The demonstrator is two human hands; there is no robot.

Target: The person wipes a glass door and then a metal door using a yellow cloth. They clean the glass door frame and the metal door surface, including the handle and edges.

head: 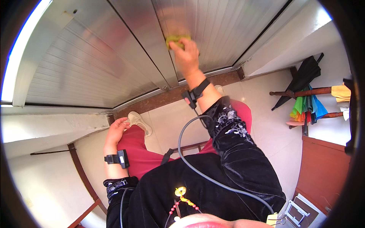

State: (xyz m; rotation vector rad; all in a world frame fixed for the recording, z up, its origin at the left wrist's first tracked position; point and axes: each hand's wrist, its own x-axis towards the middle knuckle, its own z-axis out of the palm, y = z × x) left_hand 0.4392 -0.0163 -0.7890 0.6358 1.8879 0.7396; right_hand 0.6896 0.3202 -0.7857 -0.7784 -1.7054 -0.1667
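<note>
My right hand (186, 54) holds a yellow-green cloth (177, 40) pressed against the ribbed metal door (211, 37) in front of me; its fingers are bent over the cloth, which is slightly blurred. My left hand (116, 131) is low at the left, beside my knee in red trousers (132, 142), with nothing seen in it and its fingers loosely apart. A second ribbed door panel (94, 65) stretches to the left of the dark upright seam. Black straps with small devices sit on both wrists, and a grey cable runs from the right one.
Brown stone threshold (148, 99) runs below the door. To the right, a folded black umbrella (305, 74) and a multicoloured umbrella (306, 107) hang by a wooden rack (313, 91). Behind them is a reddish-brown cabinet (325, 168). White walls flank the doorway.
</note>
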